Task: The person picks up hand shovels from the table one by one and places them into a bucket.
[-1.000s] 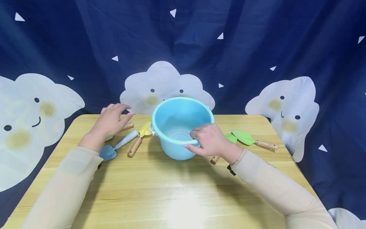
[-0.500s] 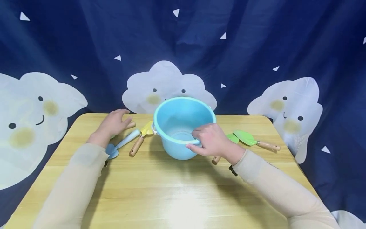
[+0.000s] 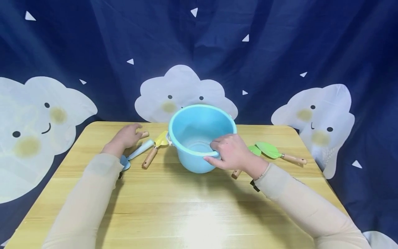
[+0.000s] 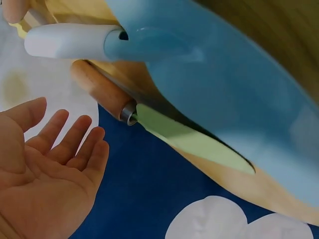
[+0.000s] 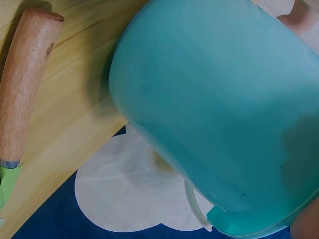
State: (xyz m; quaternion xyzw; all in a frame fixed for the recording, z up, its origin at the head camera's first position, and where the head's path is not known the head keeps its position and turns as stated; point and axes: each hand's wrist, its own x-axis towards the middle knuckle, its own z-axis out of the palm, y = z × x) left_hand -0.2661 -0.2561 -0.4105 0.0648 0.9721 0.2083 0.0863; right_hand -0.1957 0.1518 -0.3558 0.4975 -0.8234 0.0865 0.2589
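Note:
A light-blue bucket stands mid-table, its open top tipped toward the head camera. My right hand grips its near-right rim, thumb outside and fingers curled over the inside. At the left, my left hand hovers over garden tools with its fingers extended and apart. In the left wrist view the palm shows bare, close to the wooden handle of a green trowel. A blue trowel with a pale handle lies under and beside that wrist. Right of it is a yellow-headed tool with a wooden handle.
Two green trowels lie right of the bucket; one trowel points its handle right, and the other trowel is partly behind my right wrist. The wooden table ends at a dark-blue curtain with cloud prints.
My left hand has come lower and slightly right, toward the wooden handle at the left. The right hand keeps its grip on the bucket; the head view has shifted a little.

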